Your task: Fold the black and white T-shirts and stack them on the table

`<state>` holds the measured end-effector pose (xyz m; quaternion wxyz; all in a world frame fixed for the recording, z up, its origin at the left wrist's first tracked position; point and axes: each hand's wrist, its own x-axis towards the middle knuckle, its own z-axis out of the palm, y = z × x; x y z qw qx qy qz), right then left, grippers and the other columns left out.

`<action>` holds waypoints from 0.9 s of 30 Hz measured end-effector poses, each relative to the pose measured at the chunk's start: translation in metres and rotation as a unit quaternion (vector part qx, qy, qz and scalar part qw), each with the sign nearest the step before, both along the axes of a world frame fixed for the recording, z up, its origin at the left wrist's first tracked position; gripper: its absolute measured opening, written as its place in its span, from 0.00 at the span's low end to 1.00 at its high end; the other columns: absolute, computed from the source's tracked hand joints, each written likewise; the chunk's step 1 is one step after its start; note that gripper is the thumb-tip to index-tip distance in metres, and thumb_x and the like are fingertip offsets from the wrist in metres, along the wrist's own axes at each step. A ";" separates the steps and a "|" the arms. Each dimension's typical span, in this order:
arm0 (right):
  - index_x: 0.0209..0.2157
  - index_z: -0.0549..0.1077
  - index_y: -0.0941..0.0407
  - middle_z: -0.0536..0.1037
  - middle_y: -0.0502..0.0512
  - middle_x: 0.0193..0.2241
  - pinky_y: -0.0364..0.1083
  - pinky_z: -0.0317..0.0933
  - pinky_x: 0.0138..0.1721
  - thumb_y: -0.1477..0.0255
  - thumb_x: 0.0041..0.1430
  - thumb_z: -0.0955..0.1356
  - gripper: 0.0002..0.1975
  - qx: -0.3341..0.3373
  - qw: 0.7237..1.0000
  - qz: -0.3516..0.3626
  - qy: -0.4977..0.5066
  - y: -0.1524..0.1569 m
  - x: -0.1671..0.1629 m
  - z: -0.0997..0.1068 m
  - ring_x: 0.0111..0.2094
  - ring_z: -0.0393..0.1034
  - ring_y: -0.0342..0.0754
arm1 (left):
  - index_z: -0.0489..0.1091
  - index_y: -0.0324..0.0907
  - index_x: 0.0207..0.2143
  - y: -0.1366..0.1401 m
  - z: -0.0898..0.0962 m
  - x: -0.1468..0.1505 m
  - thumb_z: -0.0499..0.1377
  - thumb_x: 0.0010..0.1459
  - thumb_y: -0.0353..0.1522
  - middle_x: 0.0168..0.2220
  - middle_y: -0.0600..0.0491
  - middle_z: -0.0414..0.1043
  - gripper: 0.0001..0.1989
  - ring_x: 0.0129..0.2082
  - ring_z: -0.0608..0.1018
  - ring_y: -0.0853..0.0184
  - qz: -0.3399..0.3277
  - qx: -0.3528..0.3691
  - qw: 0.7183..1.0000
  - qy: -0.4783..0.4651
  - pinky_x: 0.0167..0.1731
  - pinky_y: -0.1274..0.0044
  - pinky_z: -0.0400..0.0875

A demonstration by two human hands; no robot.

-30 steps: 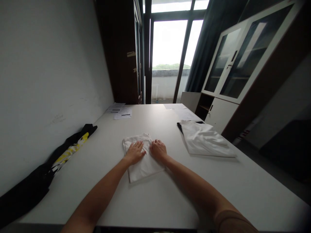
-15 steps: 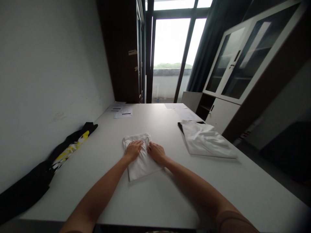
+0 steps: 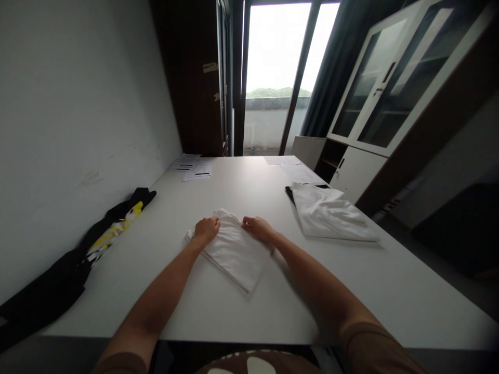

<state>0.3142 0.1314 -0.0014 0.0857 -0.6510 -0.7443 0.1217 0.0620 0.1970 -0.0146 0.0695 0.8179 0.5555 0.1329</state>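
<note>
A folded white cloth garment (image 3: 239, 257) lies turned at an angle on the white table, one corner pointing towards me. My left hand (image 3: 207, 228) grips its upper left part, fingers curled into the fabric. On its upper right edge, my right hand (image 3: 256, 227) pinches the cloth between thumb and fingers. Between the two hands the top edge is bunched and slightly raised. What exact kind of garment it is, I cannot tell from the folds.
Another folded white garment (image 3: 331, 215) rests on something black at the right of the table (image 3: 163, 306). Dark clothing with a yellow and white print (image 3: 115, 228) lies along the left wall. Paper sheets (image 3: 197, 170) sit at the far end; a glass-door cabinet (image 3: 374, 88) stands at the right.
The white garment has been turned, so its near corner has swung to the right. My hands have moved slightly apart, changing from pressing on the cloth to gripping its upper edge.
</note>
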 end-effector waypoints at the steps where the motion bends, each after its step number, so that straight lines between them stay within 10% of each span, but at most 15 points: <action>1: 0.51 0.75 0.49 0.82 0.55 0.41 0.43 0.56 0.39 0.60 0.71 0.63 0.14 0.005 1.000 0.001 -0.003 -0.001 0.000 0.000 0.44 0.74 0.51 | 0.79 0.45 0.48 -0.001 0.000 0.001 0.52 0.69 0.41 0.42 0.41 0.81 0.18 0.42 0.82 0.54 0.003 0.004 1.000 0.009 0.43 0.70 0.69; 13: 0.57 0.72 0.48 0.82 0.57 0.43 0.45 0.59 0.44 0.55 0.71 0.61 0.20 0.010 0.999 0.017 -0.039 -0.015 -0.027 0.004 0.47 0.75 0.53 | 0.79 0.44 0.37 0.010 -0.006 -0.006 0.51 0.69 0.41 0.38 0.45 0.81 0.18 0.40 0.80 0.58 0.034 0.029 0.999 -0.014 0.42 0.73 0.68; 19: 0.59 0.71 0.47 0.82 0.56 0.44 0.46 0.60 0.47 0.57 0.69 0.64 0.21 0.007 0.999 0.037 -0.021 -0.019 -0.030 0.005 0.48 0.75 0.54 | 0.74 0.43 0.54 0.017 -0.016 -0.011 0.58 0.64 0.38 0.53 0.42 0.74 0.19 0.54 0.73 0.55 0.032 0.100 0.993 -0.058 0.55 0.69 0.65; 27: 0.60 0.71 0.47 0.82 0.58 0.45 0.46 0.60 0.47 0.56 0.69 0.64 0.22 0.023 0.999 0.020 0.028 -0.024 -0.044 0.006 0.47 0.76 0.55 | 0.63 0.42 0.67 0.022 -0.014 -0.013 0.59 0.65 0.38 0.58 0.39 0.74 0.29 0.55 0.77 0.53 -0.028 -0.026 0.998 -0.053 0.56 0.67 0.66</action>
